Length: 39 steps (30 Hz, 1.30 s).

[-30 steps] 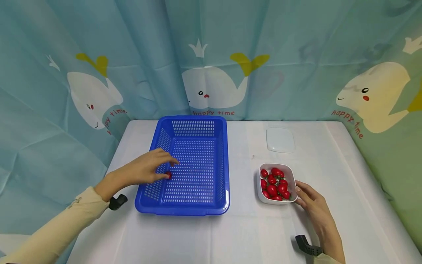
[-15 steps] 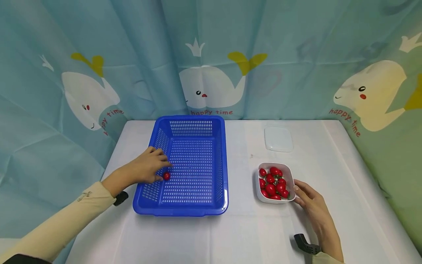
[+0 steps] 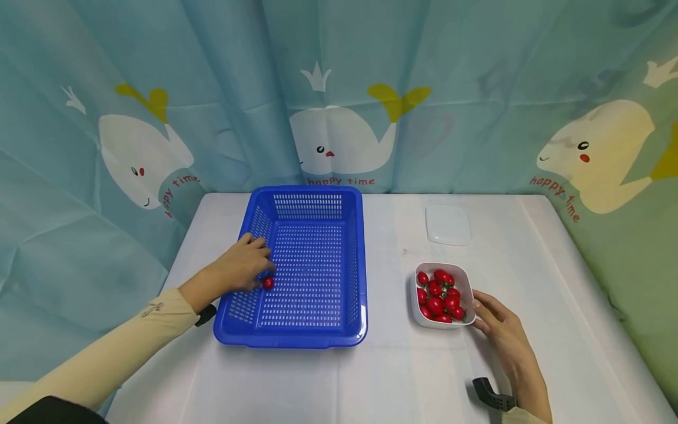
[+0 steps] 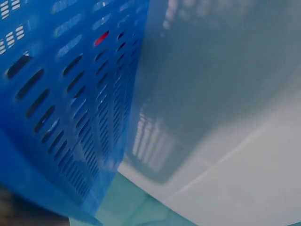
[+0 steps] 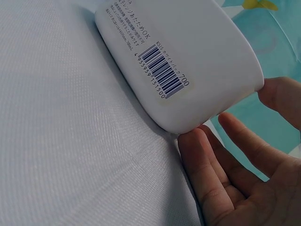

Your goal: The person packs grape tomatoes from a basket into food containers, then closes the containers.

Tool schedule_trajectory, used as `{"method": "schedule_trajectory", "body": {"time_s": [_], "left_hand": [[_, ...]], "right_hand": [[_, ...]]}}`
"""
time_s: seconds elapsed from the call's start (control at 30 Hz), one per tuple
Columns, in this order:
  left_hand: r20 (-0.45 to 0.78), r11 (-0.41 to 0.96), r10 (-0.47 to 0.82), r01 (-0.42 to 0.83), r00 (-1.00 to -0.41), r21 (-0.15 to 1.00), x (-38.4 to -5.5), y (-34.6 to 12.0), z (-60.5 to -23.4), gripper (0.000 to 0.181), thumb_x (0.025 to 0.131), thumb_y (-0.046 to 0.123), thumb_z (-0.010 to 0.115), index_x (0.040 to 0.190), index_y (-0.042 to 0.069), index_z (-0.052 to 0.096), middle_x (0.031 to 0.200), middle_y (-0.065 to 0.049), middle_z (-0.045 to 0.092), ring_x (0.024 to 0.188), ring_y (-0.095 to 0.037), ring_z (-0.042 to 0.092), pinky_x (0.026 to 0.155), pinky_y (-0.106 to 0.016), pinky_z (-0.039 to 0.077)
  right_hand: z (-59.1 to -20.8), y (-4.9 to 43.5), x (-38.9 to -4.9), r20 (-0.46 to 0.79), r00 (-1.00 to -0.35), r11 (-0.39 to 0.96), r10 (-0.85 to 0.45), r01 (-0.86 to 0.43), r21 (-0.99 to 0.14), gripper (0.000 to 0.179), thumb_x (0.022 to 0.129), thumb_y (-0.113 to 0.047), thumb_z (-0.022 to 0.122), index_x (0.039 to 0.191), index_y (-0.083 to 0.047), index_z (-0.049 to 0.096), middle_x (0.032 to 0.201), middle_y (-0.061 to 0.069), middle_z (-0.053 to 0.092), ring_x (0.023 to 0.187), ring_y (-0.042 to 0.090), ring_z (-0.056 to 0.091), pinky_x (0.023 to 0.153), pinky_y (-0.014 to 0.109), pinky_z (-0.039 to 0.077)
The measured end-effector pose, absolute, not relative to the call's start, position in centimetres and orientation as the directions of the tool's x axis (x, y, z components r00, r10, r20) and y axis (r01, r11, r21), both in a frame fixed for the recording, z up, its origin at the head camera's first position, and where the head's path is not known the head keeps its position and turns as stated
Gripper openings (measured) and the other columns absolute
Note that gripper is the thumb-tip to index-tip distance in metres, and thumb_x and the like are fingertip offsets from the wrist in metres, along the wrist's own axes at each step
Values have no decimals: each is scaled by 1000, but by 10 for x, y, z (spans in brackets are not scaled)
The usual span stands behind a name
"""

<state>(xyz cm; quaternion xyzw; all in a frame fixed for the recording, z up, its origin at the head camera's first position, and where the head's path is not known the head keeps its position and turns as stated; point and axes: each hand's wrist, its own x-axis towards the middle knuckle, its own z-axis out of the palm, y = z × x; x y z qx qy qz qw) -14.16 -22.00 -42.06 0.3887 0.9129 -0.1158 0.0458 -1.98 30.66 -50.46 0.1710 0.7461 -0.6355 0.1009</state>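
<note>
A single cherry tomato (image 3: 268, 282) lies low at the left side of the blue plastic basket (image 3: 291, 340). My left hand (image 3: 241, 268) reaches over the basket's left wall, its fingers curled close around this tomato, thumb at its left. The left wrist view shows the basket's slotted wall with a sliver of red tomato behind it. My right hand (image 3: 505, 330) grips the near right corner of a white plastic container (image 3: 442, 325), thumb at the rim and fingers low down. Several cherry tomatoes (image 3: 436, 305) fill the container. In the right wrist view its underside carries a barcode.
A translucent square lid (image 3: 448, 225) lies flat behind the container. Both stand on a white-covered table (image 3: 392, 377). A blue-green curtain (image 3: 222, 70) printed with whales hangs along the back and sides.
My left hand has drawn back slightly to the left, then its fingers have curled in around the tomato. My right hand and the container have stayed put.
</note>
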Motion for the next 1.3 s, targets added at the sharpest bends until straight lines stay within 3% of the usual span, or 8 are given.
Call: {"method": "schedule_trajectory", "body": {"time_s": [0.4,0.73,1.0,1.3], "left_hand": [[-177,621,724,742,-667,-254,-142,-215,-424,29,78,38,92,102,26,83,101,-7,77,94,-27,57,83,-45,40],[-208,669,696,726,-687,-158,-143,-217,-422,26,83,41,86,100,22,82,100,-3,76,96,-25,57,84,-43,39],[-227,741,646,671,-728,-43,-140,-220,-417,33,90,41,79,110,15,79,117,-9,76,116,-33,64,100,-53,46],[-194,747,657,664,-729,34,-136,-222,-410,23,92,41,78,96,18,74,105,-3,77,110,-29,66,100,-53,49]], "right_hand": [[-507,306,-20,-373,-918,135,135,390,-911,68,104,-40,63,155,0,41,118,-30,55,107,-13,59,87,9,53],[-507,306,-19,-358,-925,112,127,373,-921,63,105,-36,63,153,0,44,119,-29,57,106,-12,61,87,10,54],[-506,305,-19,-342,-930,128,138,359,-925,65,105,-36,63,153,2,43,118,-29,57,106,-12,61,86,9,54],[-506,306,-20,-340,-931,136,136,357,-924,65,105,-36,63,153,2,43,118,-29,57,105,-13,61,86,9,54]]}}
